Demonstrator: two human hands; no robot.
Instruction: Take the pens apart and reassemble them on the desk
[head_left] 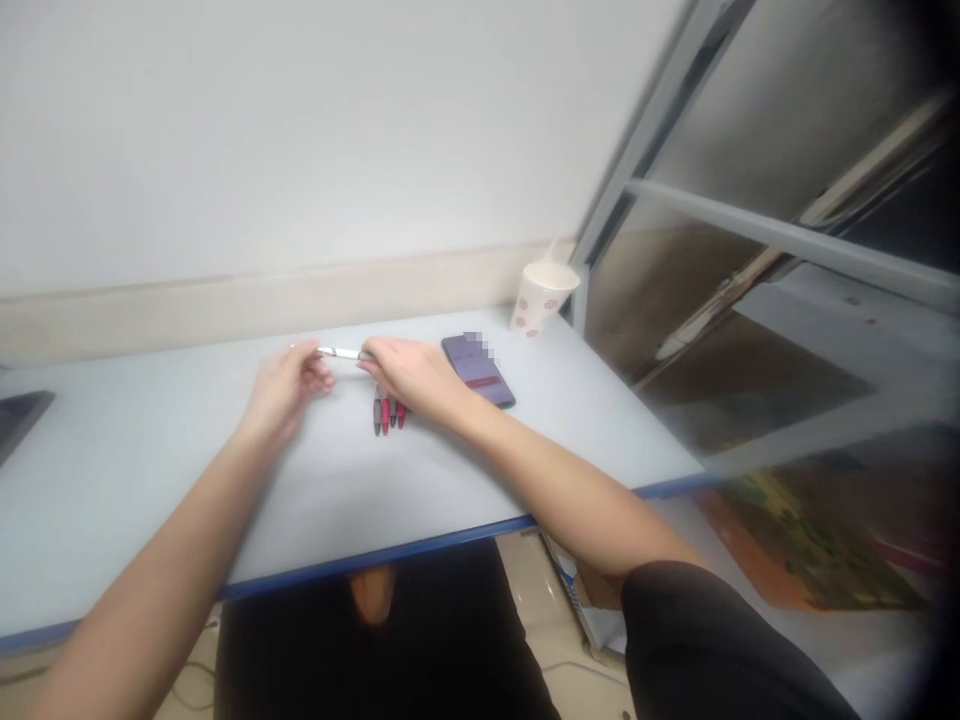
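The left hand (285,388) and right hand (409,375) pinch opposite ends of a silver pen (339,352) (capped or not, hard to tell), with three more pens (387,412) lying loose on the tabletop (150,480)

Slim silver pen (341,352) held roughly level, one end in the left hand's (285,392) fingers, the other in the right hand's (409,375), with four grey and crimson pens (388,412) lying side by side just under the right hand.
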